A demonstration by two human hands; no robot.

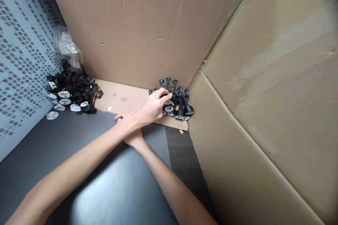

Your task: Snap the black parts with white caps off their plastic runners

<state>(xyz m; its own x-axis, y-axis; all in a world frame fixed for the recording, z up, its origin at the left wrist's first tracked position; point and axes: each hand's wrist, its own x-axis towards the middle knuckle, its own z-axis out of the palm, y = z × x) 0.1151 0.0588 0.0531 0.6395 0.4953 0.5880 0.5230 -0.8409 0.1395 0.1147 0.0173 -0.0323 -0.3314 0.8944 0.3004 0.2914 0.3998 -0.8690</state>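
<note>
My left hand [154,107] reaches across to a small group of black miniature lamp posts [188,109] with pale round bases. Its fingers are closed at the stem of a three-headed black lamp post [168,81], which stands upright just beyond them. The exact contact is partly covered by the fingers. Beneath the left forearm, my right hand [121,116] is crossed over to the left, above the grey surface. The forearm covers most of it and only a few fingertips show, so its grip and anything in it are hidden.
A larger heap of black lamp posts [76,89] with white bases and yellow wires lies at left, below a clear plastic bag [67,47]. Cardboard walls rise at the back [148,24] and right [264,95]. A printed white panel [23,59] stands left; a grey mat [105,179] lies in front.
</note>
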